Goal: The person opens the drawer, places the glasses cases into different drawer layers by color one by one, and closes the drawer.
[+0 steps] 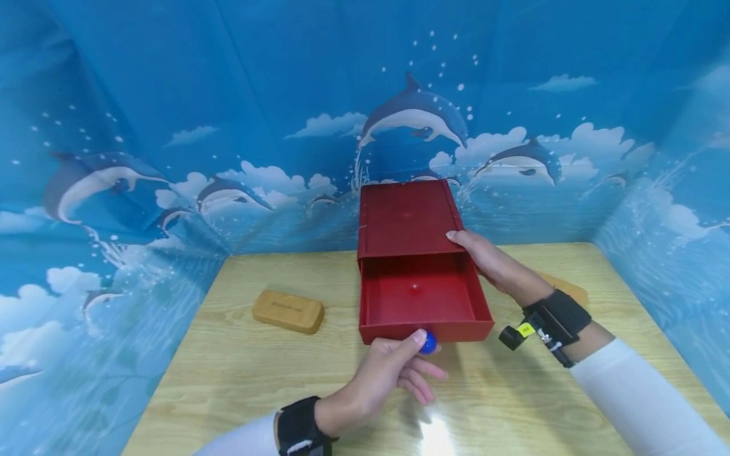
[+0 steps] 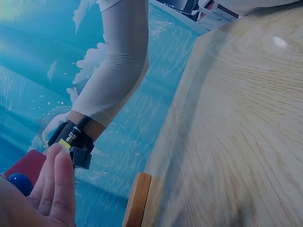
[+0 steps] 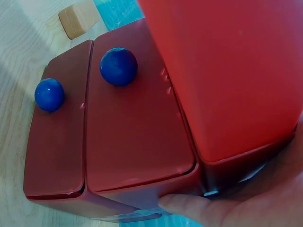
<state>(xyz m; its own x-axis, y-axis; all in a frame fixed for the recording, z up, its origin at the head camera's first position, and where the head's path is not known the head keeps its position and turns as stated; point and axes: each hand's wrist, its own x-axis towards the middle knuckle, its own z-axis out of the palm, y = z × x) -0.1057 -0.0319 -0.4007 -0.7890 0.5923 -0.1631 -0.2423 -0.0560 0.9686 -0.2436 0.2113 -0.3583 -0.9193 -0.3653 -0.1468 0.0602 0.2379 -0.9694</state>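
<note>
A red drawer cabinet [image 1: 406,218] stands toward the back of the table, with its top drawer [image 1: 399,331] pulled far out and nothing inside it. Thumb and forefinger of my left hand [image 1: 379,377] pinch the round blue knob [image 1: 428,344] on that drawer's front; the other fingers stretch out below. My right hand [image 1: 495,265] grips the cabinet's right side, thumb over the top edge. Two lower drawers, each with a blue knob [image 3: 118,66], are closed in the right wrist view. The pulled-out drawer [image 3: 232,80] overhangs them there.
A tan oblong case [image 1: 288,311] lies on the wooden table [image 1: 228,380] left of the cabinet. Another tan piece [image 1: 567,290] shows partly behind my right forearm. A blue curtain [image 1: 285,76] printed with dolphins surrounds the table's back and sides.
</note>
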